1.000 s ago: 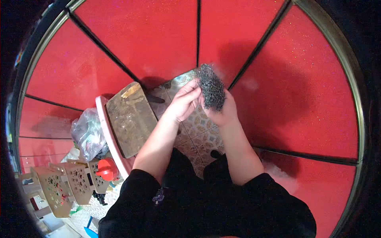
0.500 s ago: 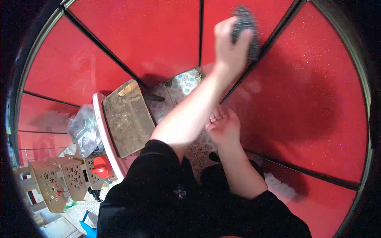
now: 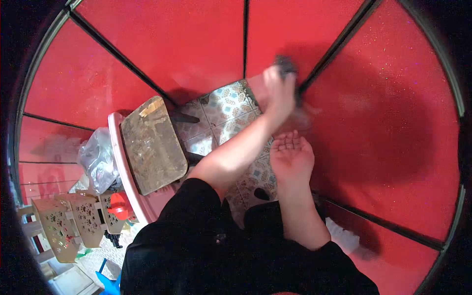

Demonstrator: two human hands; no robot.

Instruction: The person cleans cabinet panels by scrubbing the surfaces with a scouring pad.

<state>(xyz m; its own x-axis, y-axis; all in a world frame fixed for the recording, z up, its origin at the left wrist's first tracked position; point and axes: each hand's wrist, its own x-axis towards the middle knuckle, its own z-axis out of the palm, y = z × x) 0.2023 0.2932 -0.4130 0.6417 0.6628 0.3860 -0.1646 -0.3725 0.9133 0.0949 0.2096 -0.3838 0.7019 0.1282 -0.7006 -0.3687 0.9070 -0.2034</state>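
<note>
My left hand (image 3: 280, 96) is closed round a dark grey, rough-textured scrubbing pad (image 3: 284, 64). It is at the lower part of a red wall panel (image 3: 290, 29), beside a dark seam strip; motion blurs both hand and pad. My right hand (image 3: 292, 156) is palm up and holds nothing, its fingers slightly curled but not closed. It hangs below the left hand, in front of the red panel (image 3: 373, 123) on the right and over the edge of the patterned tiled floor (image 3: 228, 105).
On the left, a worn brown board (image 3: 155, 147) lies on a pink-edged table (image 3: 117, 142). Beyond it are a clear plastic bag (image 3: 101, 160), beige perforated baskets (image 3: 56, 223), a red object (image 3: 119, 206) and a blue object (image 3: 109, 282). A whitish plastic bundle (image 3: 342, 236) lies at lower right.
My left hand has moved down and slightly left with the pad, from higher on the panel. My right hand has shifted right and turned more fully palm up.
</note>
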